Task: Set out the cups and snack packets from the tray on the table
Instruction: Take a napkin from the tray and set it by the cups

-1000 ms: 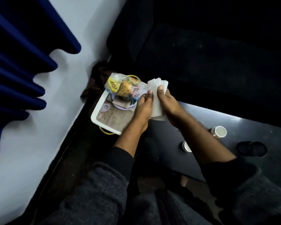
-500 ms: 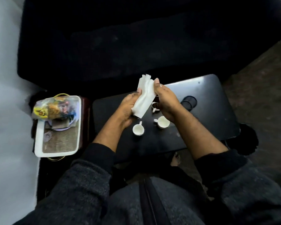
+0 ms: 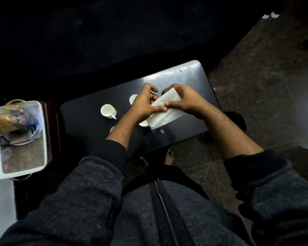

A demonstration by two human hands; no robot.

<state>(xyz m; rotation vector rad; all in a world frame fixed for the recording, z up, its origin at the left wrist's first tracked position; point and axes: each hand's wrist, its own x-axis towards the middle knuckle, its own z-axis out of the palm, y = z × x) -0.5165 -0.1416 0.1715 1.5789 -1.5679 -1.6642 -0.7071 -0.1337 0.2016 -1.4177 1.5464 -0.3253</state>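
Holding a white folded paper napkin (image 3: pixel 164 110) pinched between my left hand (image 3: pixel 144 105) and right hand (image 3: pixel 186 100) above the black glossy table (image 3: pixel 82 119). White ceramic cups (image 3: pixel 108 111) stand there; clear-wrapped snack packets (image 3: pixel 9 118) remain on the white rectangular tray (image 3: pixel 43 139).

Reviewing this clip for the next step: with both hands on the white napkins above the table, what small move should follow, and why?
Probably lower the white napkins onto a bare part of the table. Both the left hand and right hand grip them, while the snack packets are not yet off the tray.
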